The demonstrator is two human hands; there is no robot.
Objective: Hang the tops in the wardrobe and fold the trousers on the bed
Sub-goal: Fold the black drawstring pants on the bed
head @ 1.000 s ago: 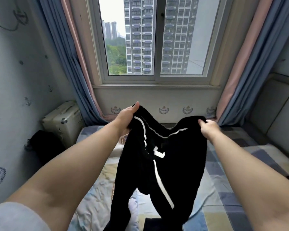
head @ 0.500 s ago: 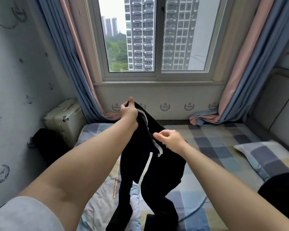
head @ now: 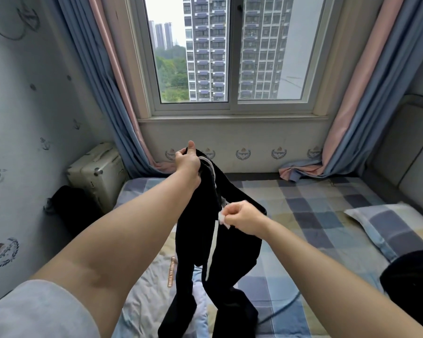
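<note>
Against the left wall stands a pale suitcase (head: pixel 97 173), with a dark bag (head: pixel 71 208) on the floor in front of it; both lie well off to the side of the work. Next comes the left hand (head: pixel 188 161), raised high and far forward with the thumb pointing up, its fingers curled round the top edge of the black trousers (head: pixel 200 223), which looks like the waistband. From that single high point the trousers hang almost straight down, so their long axis runs vertically, from the left hand down to the two legs that trail onto a pale garment (head: pixel 147 296) lying on the bed (head: pixel 327 215). A white stripe runs down the cloth along the same line.

Just to the right and lower, closer to the body, the right hand (head: pixel 242 217) has its fingers closed in a pinch on a small white piece at the front of the trousers, perhaps a drawstring end or a tag; it is too blurred to tell which. The two hands sit near each other, the left above and beyond the right, both over the left half of the bed.

For folding, the cloth probably has to go from hanging to lying flat, and the checked bedspread to the right offers the room. Further right rest a checked pillow (head: pixel 388 225) and, at the frame's edge, a dark heap (head: pixel 413 289) that cannot be identified.
</note>
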